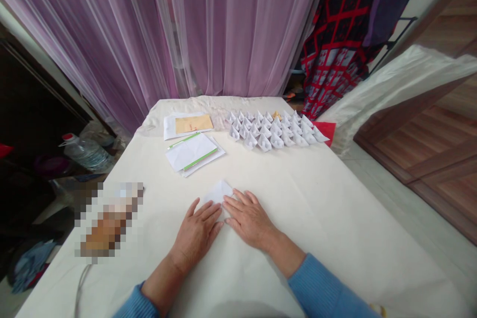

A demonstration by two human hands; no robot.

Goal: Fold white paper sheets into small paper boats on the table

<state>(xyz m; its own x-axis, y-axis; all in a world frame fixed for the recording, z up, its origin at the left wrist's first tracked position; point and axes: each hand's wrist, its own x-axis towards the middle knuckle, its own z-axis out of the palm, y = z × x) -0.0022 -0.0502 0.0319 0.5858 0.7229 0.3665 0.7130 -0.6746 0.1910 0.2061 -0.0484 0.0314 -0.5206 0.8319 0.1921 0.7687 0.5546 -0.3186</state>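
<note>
White folded paper (219, 191) lies on the desk (298, 194), left grip (199, 229) and right grip (250, 219) flat over its near part, fingers spread, pinching nothing I can see. This looks like smoothing; the next move seems to call for even fingertip pressure.

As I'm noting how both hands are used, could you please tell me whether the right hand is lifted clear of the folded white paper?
No, the right hand lies with its fingers on the folded white paper.
</note>
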